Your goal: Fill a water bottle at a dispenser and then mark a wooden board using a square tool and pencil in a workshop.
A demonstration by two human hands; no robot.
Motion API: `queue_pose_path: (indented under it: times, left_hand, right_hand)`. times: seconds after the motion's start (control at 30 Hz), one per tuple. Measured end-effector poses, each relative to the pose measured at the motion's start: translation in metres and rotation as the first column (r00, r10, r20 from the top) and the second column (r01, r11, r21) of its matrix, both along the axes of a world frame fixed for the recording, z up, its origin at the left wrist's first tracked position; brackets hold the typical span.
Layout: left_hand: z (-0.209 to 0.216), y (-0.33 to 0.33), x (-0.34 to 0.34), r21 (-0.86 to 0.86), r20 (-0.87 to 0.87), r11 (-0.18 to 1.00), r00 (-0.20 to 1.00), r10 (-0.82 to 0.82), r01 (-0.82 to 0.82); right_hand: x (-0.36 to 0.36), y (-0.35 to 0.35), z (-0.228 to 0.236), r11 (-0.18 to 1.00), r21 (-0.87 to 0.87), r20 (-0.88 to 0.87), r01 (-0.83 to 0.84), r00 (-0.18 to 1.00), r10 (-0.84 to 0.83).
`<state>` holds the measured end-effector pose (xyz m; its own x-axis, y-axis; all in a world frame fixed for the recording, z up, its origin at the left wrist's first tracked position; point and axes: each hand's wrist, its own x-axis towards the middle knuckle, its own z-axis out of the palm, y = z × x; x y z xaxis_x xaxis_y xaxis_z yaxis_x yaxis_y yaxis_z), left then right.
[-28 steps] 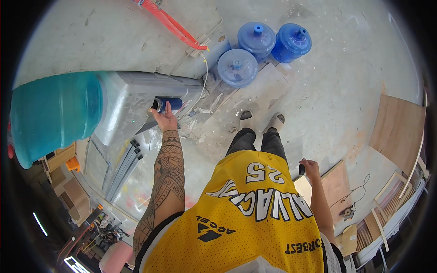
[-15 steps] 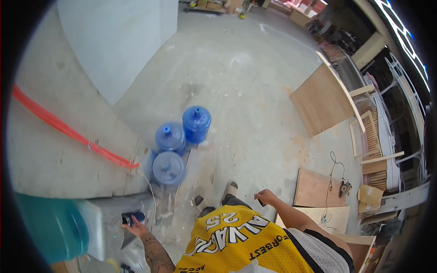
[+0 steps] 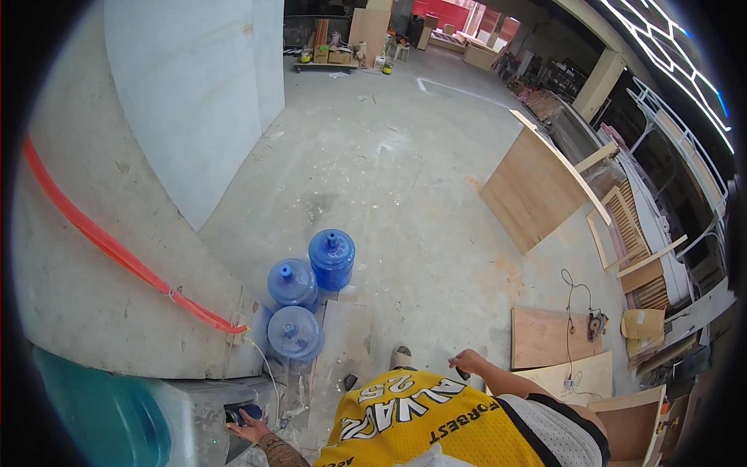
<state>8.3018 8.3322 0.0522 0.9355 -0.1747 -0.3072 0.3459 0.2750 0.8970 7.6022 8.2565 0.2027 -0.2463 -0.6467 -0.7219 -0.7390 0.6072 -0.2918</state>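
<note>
At the lower left, my left hand (image 3: pixel 247 426) is closed round a dark blue, cup-like thing (image 3: pixel 250 412), partly hidden by the fingers. It is at the dark recess in the front of a pale water dispenser (image 3: pixel 183 401). A large teal water bottle (image 3: pixel 105 409) sits on top of the dispenser. My right hand (image 3: pixel 468 361) hangs out in front of my body at the right, its fingers curled round a small dark object (image 3: pixel 463 374) whose kind I cannot make out.
Three blue water jugs (image 3: pixel 332 261) stand on the floor ahead-left. Red conduit (image 3: pixel 101 237) runs down the wall beside them. Wooden boards (image 3: pixel 545 335), a power tool with a cord (image 3: pixel 596 325) and a leaning plywood panel (image 3: pixel 537 191) are on the right.
The view has tipped up, so the jugs and floor sit lower and more of the far room shows. My left hand stays at the dispenser's recess; my right hand stays curled.
</note>
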Motion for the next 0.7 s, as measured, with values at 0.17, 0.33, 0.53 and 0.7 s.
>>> queue_pose_path:
  times: [0.17, 0.33, 0.53, 0.7]
  left_hand:
    - [-0.002, 0.005, 0.0, -0.031, -0.021, 0.999, 0.999, 0.028, -0.029]
    - [0.012, 0.0, -0.001, -0.13, -0.184, 0.989, 0.982, 0.05, -0.075]
    - [-0.002, 0.011, -0.002, 0.221, 0.278, 0.974, 0.955, -0.106, 0.043]
    - [0.0, 0.007, 0.007, 0.094, 0.142, 0.995, 0.99, -0.001, -0.013]
  right_hand:
    - [0.005, 0.01, 0.004, 0.996, 0.092, 0.015, 0.02, 1.0, -0.021]
    - [0.007, -0.007, 0.012, 0.996, 0.09, 0.007, 0.018, 1.0, -0.019]
    - [0.013, -0.042, 0.021, 1.0, 0.005, 0.0, -0.015, 1.0, 0.015]
    - [0.016, -0.05, 0.017, 0.999, -0.015, 0.022, -0.036, 0.999, 0.036]
